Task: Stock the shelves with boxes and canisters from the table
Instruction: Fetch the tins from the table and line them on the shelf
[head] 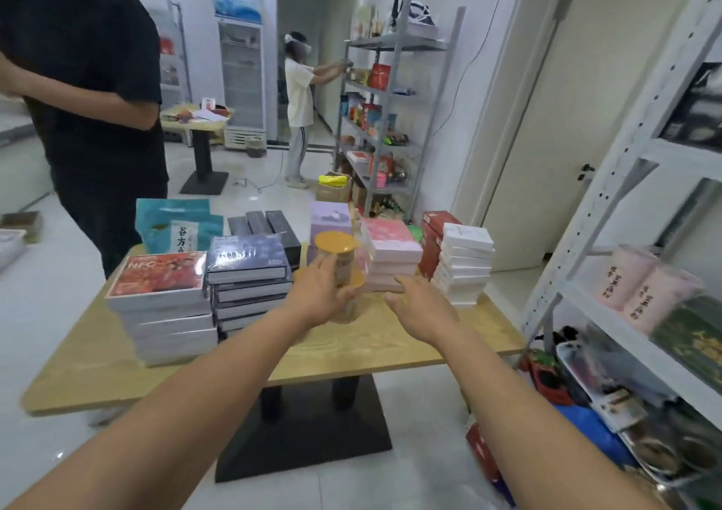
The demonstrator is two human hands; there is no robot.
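— Two hands reach out over the bench; what does each hold?
— Left hand: fingers and thumb curled round a canister with a yellow lid, held upright. Right hand: fingers straight and slightly spread, holding nothing, just beside the foot of the pink boxes.
— Where does the canister sit relative to the bench?
— Over the middle of the top, directly above a second canister with the same yellow lid, which stands on the wood. Motion blur hides whether the two touch.
— What else does the bench carry?
— From left to right: a stack of red-topped boxes marked NFC; a stack of dark blue boxes touching it; teal bags and black boxes behind these; a lilac box behind the canister; the pink stack; a red box; and a stack of white boxes near the right edge.
— And the shelf?
— White shelf, at right, near the bench. One level bears two pink canisters and, beside them, a green box.
— Other figures?
— One person in a black shirt stands at the bench's far left corner; a second person, well apart, reaches into grey shelving at the back.
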